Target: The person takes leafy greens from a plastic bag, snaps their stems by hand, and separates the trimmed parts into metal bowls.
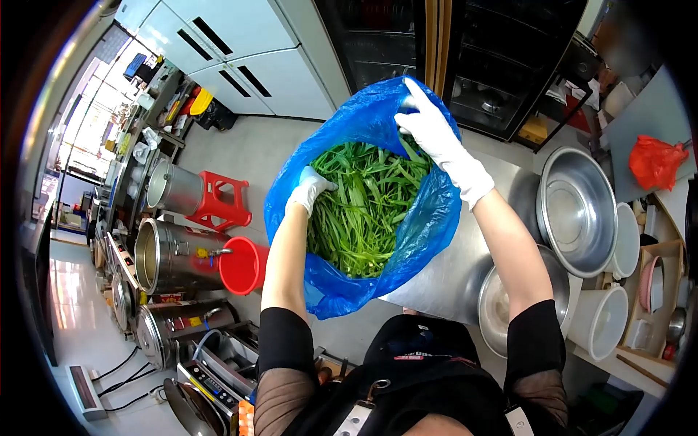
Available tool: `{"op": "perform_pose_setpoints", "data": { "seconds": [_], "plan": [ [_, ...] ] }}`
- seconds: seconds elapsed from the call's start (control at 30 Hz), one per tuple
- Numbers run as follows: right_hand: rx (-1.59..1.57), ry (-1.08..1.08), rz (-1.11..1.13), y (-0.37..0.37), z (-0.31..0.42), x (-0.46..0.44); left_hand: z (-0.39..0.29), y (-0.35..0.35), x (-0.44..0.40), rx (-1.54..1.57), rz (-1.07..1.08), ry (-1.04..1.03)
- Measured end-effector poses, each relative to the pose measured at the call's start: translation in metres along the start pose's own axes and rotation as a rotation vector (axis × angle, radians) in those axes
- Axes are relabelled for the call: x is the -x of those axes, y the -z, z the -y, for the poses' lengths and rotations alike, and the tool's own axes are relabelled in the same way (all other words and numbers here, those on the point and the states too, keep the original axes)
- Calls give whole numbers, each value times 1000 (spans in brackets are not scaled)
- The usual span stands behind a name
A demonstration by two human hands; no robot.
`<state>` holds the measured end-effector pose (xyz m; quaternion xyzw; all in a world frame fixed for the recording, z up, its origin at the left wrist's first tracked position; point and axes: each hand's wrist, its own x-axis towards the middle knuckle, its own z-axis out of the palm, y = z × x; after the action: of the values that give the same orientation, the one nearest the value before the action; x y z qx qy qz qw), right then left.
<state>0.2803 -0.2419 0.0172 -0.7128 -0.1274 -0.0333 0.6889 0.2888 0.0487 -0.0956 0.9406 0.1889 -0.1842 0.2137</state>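
A large blue plastic bag (pixel 429 236) gapes wide in the middle of the head view, filled with long, narrow green leafy vegetables (pixel 360 211). At its left side my left hand (pixel 309 191), in a white glove, is closed on the bag's plastic, with the thumb over the greens and the other fingers partly hidden. My right hand (pixel 434 134), also white-gloved, grips the bag's far right rim, its index finger stretched along the edge. The bag's underside is hidden, so its support cannot be made out fully.
A steel table (pixel 465 254) lies under the bag's right side. A large steel basin (pixel 578 211), another steel bowl (pixel 494 312) and a white bucket (pixel 600 323) stand to the right. At left are a red bucket (pixel 243 265), a red stool (pixel 222 200) and steel pots (pixel 178 254).
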Motion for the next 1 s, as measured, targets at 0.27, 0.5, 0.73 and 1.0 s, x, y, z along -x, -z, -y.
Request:
{"op": "perform_pose_setpoints", "data": {
  "seconds": [0.27, 0.5, 0.73, 1.0],
  "plan": [
    [79, -368, 8, -22, -10, 6, 5, 0, 12, 170, -97, -68],
    [-419, -356, 76, -39, -1, -5, 19, -9, -8, 241, -84, -171],
    [-536, -148, -13, -19, 7, -16, 12, -6, 27, 366, -81, -123],
    [994, -49, 221, 5, -2, 52, 5, 24, 71, -151, -248, -339]
  ]
}}
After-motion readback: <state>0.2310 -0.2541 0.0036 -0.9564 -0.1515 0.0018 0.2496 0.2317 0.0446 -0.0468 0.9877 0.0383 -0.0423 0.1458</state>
